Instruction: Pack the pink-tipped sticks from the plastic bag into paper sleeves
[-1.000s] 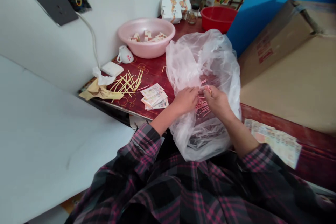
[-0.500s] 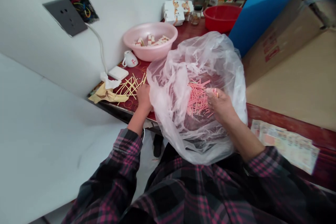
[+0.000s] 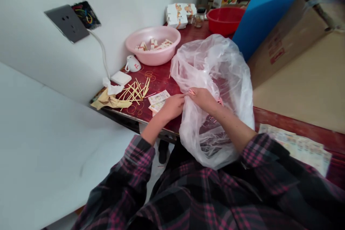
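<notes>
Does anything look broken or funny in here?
Yes. The grey wall socket looks odd: it doesn't cover the hole beside it, so coloured wires show. Also, the yellow sticks lie criss-cross in a messy pile on the red table, though that may be harmless.

The one view comes from a camera worn on the person's head, facing forward and steeply down past the plaid shirt to both hands (image 3: 185, 97) above the counter (image 3: 161, 75). It takes in the forearms close up, the near counter edge below them and, farther off toward the top, the wall (image 3: 121, 0) and red basin (image 3: 225, 21); the horizon sits tilted.
</notes>
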A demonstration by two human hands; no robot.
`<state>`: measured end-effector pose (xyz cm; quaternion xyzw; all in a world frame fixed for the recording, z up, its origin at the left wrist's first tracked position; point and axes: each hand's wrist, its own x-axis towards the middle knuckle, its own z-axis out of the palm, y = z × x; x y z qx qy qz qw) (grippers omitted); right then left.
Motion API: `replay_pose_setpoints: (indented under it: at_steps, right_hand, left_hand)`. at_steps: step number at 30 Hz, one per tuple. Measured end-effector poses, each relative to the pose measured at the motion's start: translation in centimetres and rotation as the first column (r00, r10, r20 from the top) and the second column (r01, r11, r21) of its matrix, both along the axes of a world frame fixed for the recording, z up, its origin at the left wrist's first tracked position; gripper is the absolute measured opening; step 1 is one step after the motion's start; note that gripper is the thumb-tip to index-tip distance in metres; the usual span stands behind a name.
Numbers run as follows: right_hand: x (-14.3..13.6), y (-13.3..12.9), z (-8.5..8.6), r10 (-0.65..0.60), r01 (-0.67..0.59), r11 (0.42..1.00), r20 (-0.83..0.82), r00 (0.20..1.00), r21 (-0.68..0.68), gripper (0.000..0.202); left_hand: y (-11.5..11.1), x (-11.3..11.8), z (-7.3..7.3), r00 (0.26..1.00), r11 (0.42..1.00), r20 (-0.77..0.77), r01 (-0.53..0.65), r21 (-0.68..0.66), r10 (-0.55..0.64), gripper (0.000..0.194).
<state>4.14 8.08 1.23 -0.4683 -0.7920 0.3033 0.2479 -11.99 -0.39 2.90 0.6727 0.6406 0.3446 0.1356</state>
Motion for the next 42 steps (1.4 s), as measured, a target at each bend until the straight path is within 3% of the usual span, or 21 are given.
replay_pose_setpoints:
  at_steps: [2, 5, 8, 11, 14, 17, 20, 23, 25, 27, 30, 32, 34, 36, 38, 40, 42]
  right_hand:
    - [-0.1, -0.6, -0.3, 0.029, -0.034, 0.999, 0.183, 0.983, 0.021, 0.022]
    - [-0.6, -1.9, 0.5, 0.071, -0.099, 0.994, 0.46, 0.885, 0.038, 0.028]
    - [-0.8, -2.7, 1.6, 0.09, -0.137, 0.989, 0.512, 0.854, 0.054, 0.036]
    - [-0.1, -2.9, 2.3, 0.125, -0.168, 0.979, 0.323, 0.938, 0.111, 0.031]
    - [1.1, -3.3, 2.8, 0.159, -0.155, 0.978, -0.016, 0.987, 0.142, 0.026]
    - [1.9, -4.2, 3.5, 0.162, -0.149, 0.987, -0.348, 0.923, 0.065, 0.028]
    - [2.4, -5.3, 4.6, 0.115, -0.187, 0.98, -0.555, 0.824, -0.075, 0.04]
    - [3.2, -5.9, 6.0, 0.02, -0.194, 0.957, -0.623, 0.782, -0.214, 0.058]
    - [3.9, -6.2, 6.8, -0.035, -0.222, 0.919, -0.627, 0.778, -0.326, 0.07]
    - [4.8, -6.3, 7.4, -0.063, -0.268, 0.865, -0.621, 0.782, -0.425, 0.077]
    - [6.5, -6.5, 7.5, -0.094, -0.263, 0.822, -0.576, 0.812, -0.505, 0.076]
    - [7.7, -6.7, 7.1, -0.15, -0.197, 0.83, -0.549, 0.822, -0.522, 0.068]
    - [9.0, -6.9, 6.6, -0.213, -0.136, 0.839, -0.547, 0.809, -0.527, 0.059]
    - [10.0, -7.1, 6.2, -0.255, -0.102, 0.841, -0.555, 0.792, -0.532, 0.055]
    - [10.8, -7.4, 5.7, -0.283, -0.077, 0.843, -0.561, 0.778, -0.532, 0.055]
    - [11.2, -7.7, 5.1, -0.302, -0.056, 0.847, -0.565, 0.768, -0.529, 0.055]
    - [11.3, -7.9, 4.4, -0.321, -0.034, 0.848, -0.563, 0.762, -0.529, 0.055]
  left_hand:
    - [-0.5, -2.9, 0.1, 0.991, 0.997, -0.123, -0.059, -0.05, 0.053, 0.021]
    - [-0.4, -6.5, -0.1, 0.892, 0.933, -0.368, -0.331, -0.137, 0.263, 0.031]
    - [0.3, -7.9, -0.6, 0.839, 0.871, -0.461, -0.43, -0.236, 0.289, 0.037]
    - [0.9, -7.9, -1.2, 0.845, 0.868, -0.458, -0.423, -0.258, 0.276, 0.032]
    - [1.5, -7.9, -1.5, 0.842, 0.87, -0.461, -0.426, -0.248, 0.281, 0.026]
    - [2.0, -8.5, -1.4, 0.851, 0.875, -0.442, -0.418, -0.245, 0.283, 0.02]
    - [1.7, -8.8, 0.0, 0.874, 0.889, -0.327, -0.427, -0.165, 0.359, 0.018]
    - [-0.2, -7.1, 2.7, 0.933, 0.94, -0.144, -0.308, 0.15, 0.329, 0.019]
    - [-1.9, -4.6, 4.5, 0.978, 0.93, -0.148, -0.082, 0.358, 0.144, 0.012]
    - [-3.4, -1.4, 5.5, 0.969, 0.906, -0.248, 0.107, 0.409, -0.003, 0.013]
    - [-4.2, 2.9, 5.3, 0.945, 0.91, -0.313, 0.21, 0.358, -0.095, 0.02]
    - [-4.0, 4.6, 4.2, 0.961, 0.923, -0.237, 0.216, 0.317, -0.144, 0.019]
    - [-3.3, 5.4, 3.0, 0.982, 0.942, -0.046, 0.188, 0.276, -0.183, 0.015]
    - [-2.5, 5.7, 2.0, 0.956, 0.975, 0.242, 0.123, 0.184, -0.167, 0.045]
    - [-1.9, 5.9, 1.4, 0.844, 0.994, 0.528, 0.106, 0.016, -0.099, 0.068]
    - [-1.8, 6.2, 1.5, 0.695, 0.973, 0.718, 0.189, -0.135, -0.035, 0.073]
    - [-2.1, 6.6, 1.9, 0.577, 0.942, 0.817, 0.279, -0.183, -0.012, 0.072]
